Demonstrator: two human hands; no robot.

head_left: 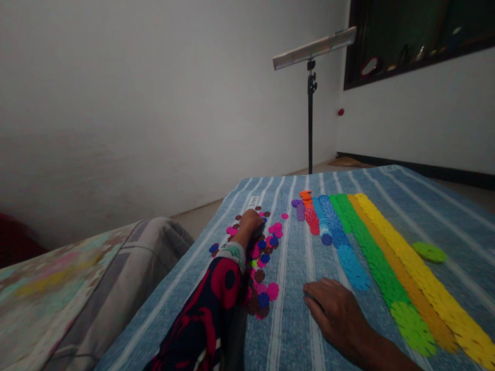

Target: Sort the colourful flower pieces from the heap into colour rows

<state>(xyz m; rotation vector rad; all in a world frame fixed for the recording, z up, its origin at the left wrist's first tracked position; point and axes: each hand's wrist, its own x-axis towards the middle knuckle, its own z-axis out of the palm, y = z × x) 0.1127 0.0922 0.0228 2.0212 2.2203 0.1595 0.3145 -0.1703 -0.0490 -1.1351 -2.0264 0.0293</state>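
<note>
My left hand [250, 222] reaches into a loose scatter of pink, blue and brown notched plastic discs [273, 291]. Its fingers bend down among them; the fingertips and anything between them are hidden. Closer to me, my right hand [335, 308] rests on the striped blue cloth [294, 330], thumb slightly apart from the loosely bent fingers, no disc showing in it. Beyond it lie overlapping disc rows: yellow [417, 263], orange-yellow [410, 278], green [367, 247] and blue [336, 226]. Shorter groups of red discs [311, 220] and purple discs [300, 210] lie at the far end.
A light green disc stack [429, 252] lies right of the yellow row. A lamp on a black stand [310, 118] rises behind the cloth-covered surface. At left is a grey fabric-covered edge [154, 252] beside a patterned cloth [50, 278]. A white wall [154, 103] stands behind.
</note>
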